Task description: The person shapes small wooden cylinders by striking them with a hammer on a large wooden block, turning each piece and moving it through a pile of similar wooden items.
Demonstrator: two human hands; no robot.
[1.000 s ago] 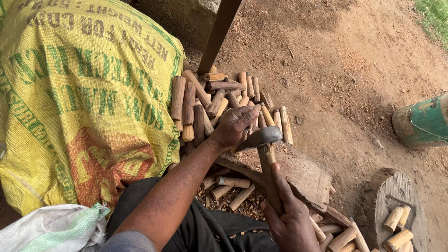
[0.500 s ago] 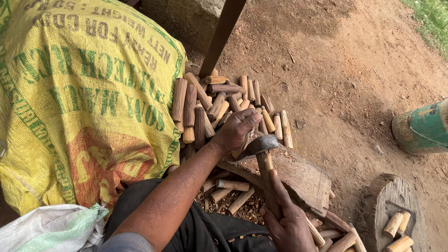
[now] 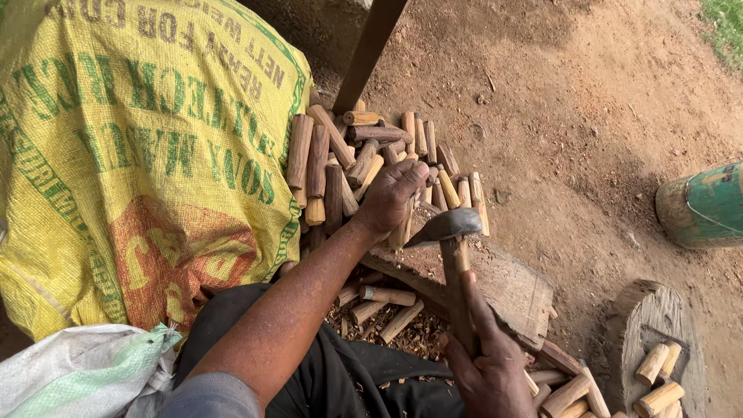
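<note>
Holding a wood stick (image 3: 402,231) upright on the chopping block (image 3: 503,282), the left hand (image 3: 393,193) has its grip clenched round the stick's top — just in front of the stick pile (image 3: 364,159). The right hand (image 3: 487,371) grasps the handle of a hatchet (image 3: 453,255), its blade just beside the stick. A yellow sack (image 3: 139,155) bulges on the left; a green drum (image 3: 704,205) lies well apart on the dirt — cut pieces rest on a round stump (image 3: 646,317).

We see our own two bare arms and hands, left hand (image 3: 395,195) and right hand (image 3: 487,368). A grey sleeve (image 3: 209,395) covers our upper left arm. Dark black trousers (image 3: 340,371) cover our lap.
</note>
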